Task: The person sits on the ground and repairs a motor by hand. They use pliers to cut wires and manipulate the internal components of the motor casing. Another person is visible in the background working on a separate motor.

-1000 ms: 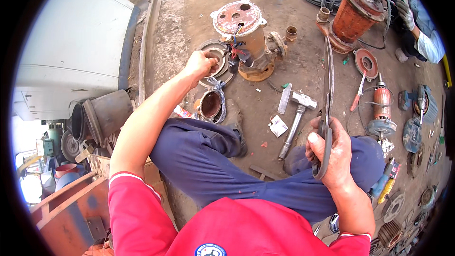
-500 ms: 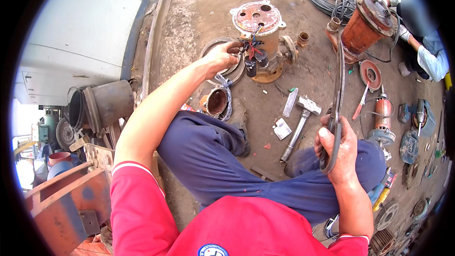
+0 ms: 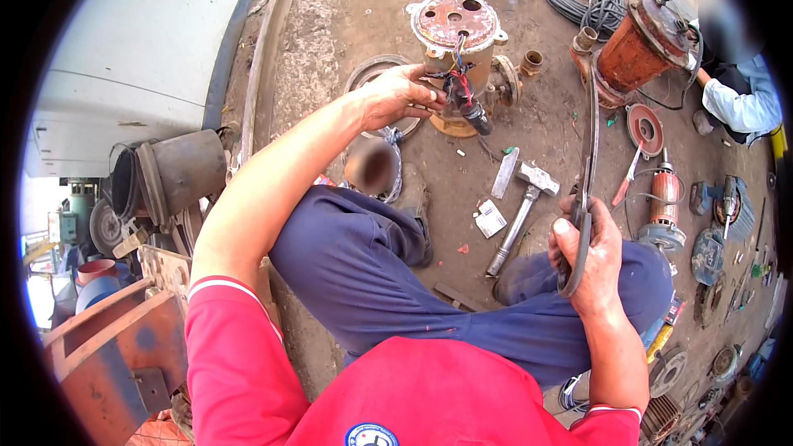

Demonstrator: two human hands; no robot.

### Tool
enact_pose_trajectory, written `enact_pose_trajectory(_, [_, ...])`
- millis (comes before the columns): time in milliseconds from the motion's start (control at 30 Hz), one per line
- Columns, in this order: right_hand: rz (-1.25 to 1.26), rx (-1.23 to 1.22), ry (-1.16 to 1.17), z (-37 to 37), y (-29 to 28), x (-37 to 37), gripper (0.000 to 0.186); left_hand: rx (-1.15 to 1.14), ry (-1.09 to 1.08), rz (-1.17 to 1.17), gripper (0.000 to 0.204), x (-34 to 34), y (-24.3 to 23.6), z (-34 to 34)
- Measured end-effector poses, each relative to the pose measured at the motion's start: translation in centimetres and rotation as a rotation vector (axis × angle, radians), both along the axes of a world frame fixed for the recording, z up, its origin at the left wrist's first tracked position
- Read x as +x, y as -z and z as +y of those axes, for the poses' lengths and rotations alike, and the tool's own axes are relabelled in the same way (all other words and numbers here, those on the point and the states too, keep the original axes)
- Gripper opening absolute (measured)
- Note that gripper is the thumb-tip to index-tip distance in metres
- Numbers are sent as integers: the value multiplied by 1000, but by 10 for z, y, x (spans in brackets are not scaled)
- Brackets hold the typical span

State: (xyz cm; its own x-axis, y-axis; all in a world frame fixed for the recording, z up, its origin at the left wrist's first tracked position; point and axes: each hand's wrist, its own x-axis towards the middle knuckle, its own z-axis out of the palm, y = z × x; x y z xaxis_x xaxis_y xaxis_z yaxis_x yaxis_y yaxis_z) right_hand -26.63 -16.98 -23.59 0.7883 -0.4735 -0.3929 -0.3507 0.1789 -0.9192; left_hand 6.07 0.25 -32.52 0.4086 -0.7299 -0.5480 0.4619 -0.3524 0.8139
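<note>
Left hand (image 3: 403, 99) half-open at the wires (image 3: 462, 85) of the upright pump body (image 3: 479, 58); grip cannot be told. Right hand (image 3: 593, 254) curled firmly around long metal scissors (image 3: 593, 136).

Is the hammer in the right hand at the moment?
No, the hammer lies on the ground, while the right hand grips a long metal tool.

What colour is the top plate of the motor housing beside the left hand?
Top plate: worn dull red, whitish-edged; head view.
</note>
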Motion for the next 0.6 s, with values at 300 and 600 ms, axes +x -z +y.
enact_pose_trajectory(300, [12,0,-20,5,1,3,36,197,-17,-204,45,-5,-5,-25])
enact_pose_trajectory(600, [68,-68,-13,7,3,5,35,45,-129,21,32,-25,-48,-29])
